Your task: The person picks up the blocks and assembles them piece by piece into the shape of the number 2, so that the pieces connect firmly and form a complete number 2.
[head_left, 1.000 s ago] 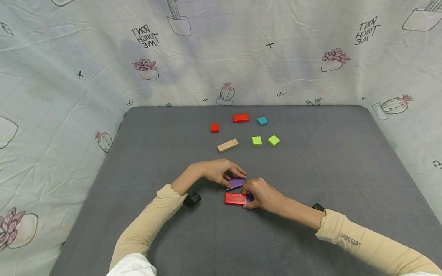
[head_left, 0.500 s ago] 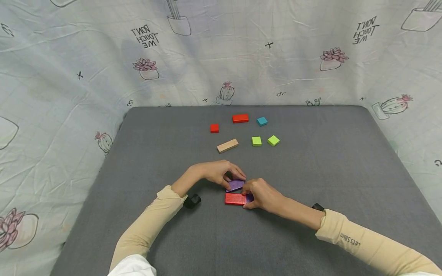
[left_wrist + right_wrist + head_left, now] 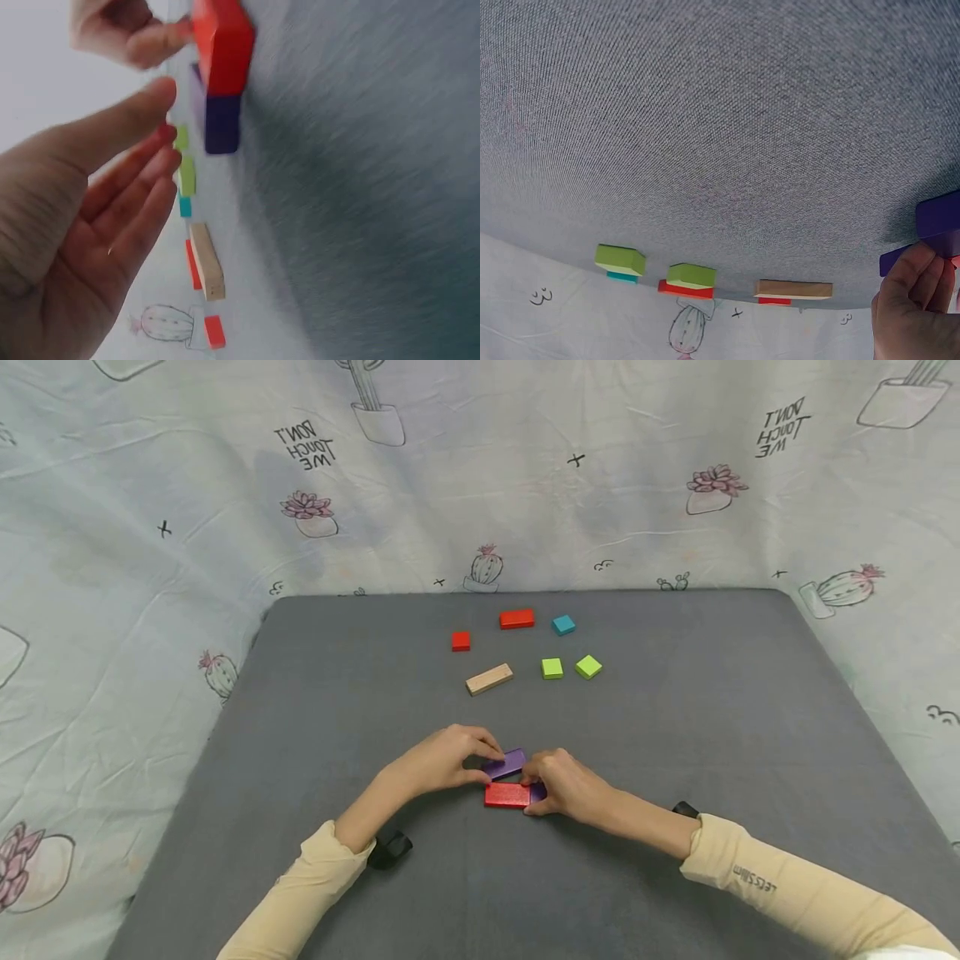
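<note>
In the head view a purple block [image 3: 506,764] lies slightly askew behind a red block [image 3: 507,795]. My left hand [image 3: 452,762] is at the purple block's left end, its fingers loosely extended. The left wrist view shows the left hand [image 3: 97,195] with a gap between its fingertips and the purple block [image 3: 222,124]. A second purple block [image 3: 537,792] adjoins the red block's right end. My right hand [image 3: 573,787] pinches that second block between thumb and fingers, covering much of it. In the right wrist view the right hand [image 3: 915,300] grips the purple block [image 3: 939,219].
Farther back on the grey table [image 3: 360,693] lie a plain wooden block [image 3: 490,679], two green blocks [image 3: 552,669], a small red block [image 3: 461,642], a longer red block [image 3: 517,619] and a blue block [image 3: 563,625]. A printed cloth [image 3: 525,502] hangs behind the table.
My left hand has let go of the rear purple block and drawn back to the left. The right hand stays on the other purple block. The head view has shifted slightly.
</note>
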